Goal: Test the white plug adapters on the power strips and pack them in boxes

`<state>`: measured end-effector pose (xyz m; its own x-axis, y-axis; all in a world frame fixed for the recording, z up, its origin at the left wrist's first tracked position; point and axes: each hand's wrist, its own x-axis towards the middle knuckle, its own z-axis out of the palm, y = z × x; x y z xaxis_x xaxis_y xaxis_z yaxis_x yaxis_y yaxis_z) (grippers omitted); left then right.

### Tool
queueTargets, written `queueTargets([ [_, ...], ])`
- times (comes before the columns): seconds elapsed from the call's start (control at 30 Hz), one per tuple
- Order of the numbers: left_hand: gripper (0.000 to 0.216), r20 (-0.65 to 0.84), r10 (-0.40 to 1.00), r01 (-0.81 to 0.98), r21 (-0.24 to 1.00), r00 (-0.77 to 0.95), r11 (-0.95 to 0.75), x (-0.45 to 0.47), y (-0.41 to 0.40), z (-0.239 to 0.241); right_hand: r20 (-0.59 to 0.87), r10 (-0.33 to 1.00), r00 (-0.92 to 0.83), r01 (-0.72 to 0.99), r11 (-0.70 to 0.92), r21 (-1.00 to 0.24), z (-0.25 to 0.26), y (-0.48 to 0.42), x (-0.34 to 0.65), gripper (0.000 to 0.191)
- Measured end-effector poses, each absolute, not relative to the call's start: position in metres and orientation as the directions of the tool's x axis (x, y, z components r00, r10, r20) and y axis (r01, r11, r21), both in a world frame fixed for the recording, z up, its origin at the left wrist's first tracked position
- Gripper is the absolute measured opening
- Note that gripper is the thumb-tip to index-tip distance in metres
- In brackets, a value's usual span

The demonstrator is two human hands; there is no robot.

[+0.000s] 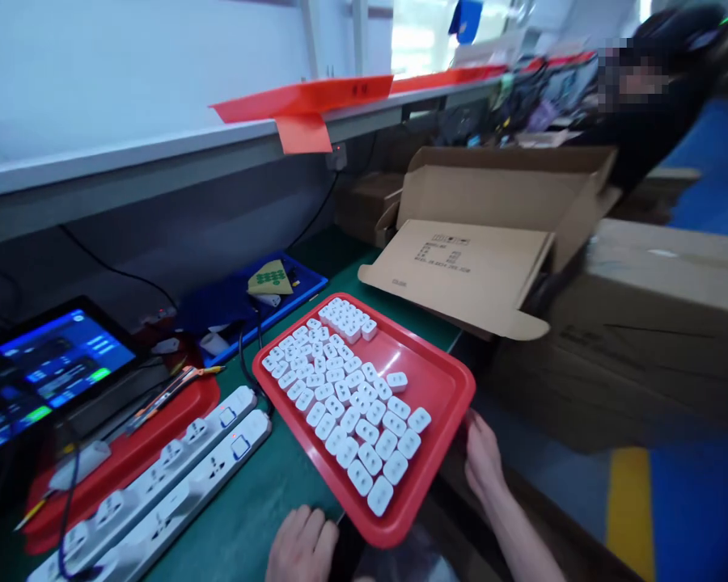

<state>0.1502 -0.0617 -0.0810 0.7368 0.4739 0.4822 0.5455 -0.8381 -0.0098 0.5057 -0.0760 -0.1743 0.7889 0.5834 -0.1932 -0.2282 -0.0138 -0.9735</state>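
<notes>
A red plastic tray (438,373) lies tilted over the front edge of the green bench, carrying several small white plug adapters (345,408) in rows. My right hand (482,459) is at the tray's near right edge, its fingers curled under the rim and gripping it. My left hand (302,548) rests on the bench just left of the tray's near corner, knuckles up, fingers bent with nothing visible in them. Two white power strips (175,477) lie side by side to the left of the tray.
A lit tablet screen (42,368) stands at far left behind a second red tray (139,453) holding tools. A blue tray (248,295) lies behind. An open cardboard box (491,242) and bigger cartons (655,323) stand right. Another person (655,105) works at the back right.
</notes>
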Motion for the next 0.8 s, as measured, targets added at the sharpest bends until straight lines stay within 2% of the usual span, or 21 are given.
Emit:
queueTargets([
  [0.1, 0.05, 0.528, 0.529, 0.541, 0.149, 0.664, -0.828, 0.161, -0.081, -0.081, -0.104, 0.588, 0.802, -0.14, 0.016, -0.99, -0.135, -0.094, 0.514, 0.058],
  [0.17, 0.045, 0.513, 0.592, 0.554, 0.246, 0.621, -0.795, 0.172, -0.092, -0.079, 0.003, 0.602, 0.798, -0.006, 0.013, -1.0, -0.114, -0.088, 0.512, 0.067],
  [0.23, 0.036, 0.503, 0.638, 0.574, 0.301, 0.583, -0.762, 0.183, -0.096, -0.077, 0.078, 0.604, 0.793, 0.103, -0.007, -0.995, -0.104, -0.074, 0.507, 0.067],
  [0.33, 0.029, 0.531, 0.65, 0.586, 0.314, 0.544, -0.747, 0.19, -0.093, -0.073, 0.133, 0.574, 0.808, 0.181, -0.028, -0.983, -0.109, -0.054, 0.5, 0.062],
  [0.53, 0.025, 0.537, 0.622, 0.515, 0.357, 0.57, -0.779, 0.182, -0.083, -0.077, 0.185, 0.479, 0.858, 0.229, -0.036, -0.973, -0.134, -0.045, 0.492, 0.057],
  [0.8, 0.019, 0.481, 0.633, 0.441, 0.458, 0.607, -0.771, 0.155, -0.061, -0.089, 0.143, 0.407, 0.902, 0.19, -0.078, -0.979, -0.13, -0.045, 0.458, 0.056],
])
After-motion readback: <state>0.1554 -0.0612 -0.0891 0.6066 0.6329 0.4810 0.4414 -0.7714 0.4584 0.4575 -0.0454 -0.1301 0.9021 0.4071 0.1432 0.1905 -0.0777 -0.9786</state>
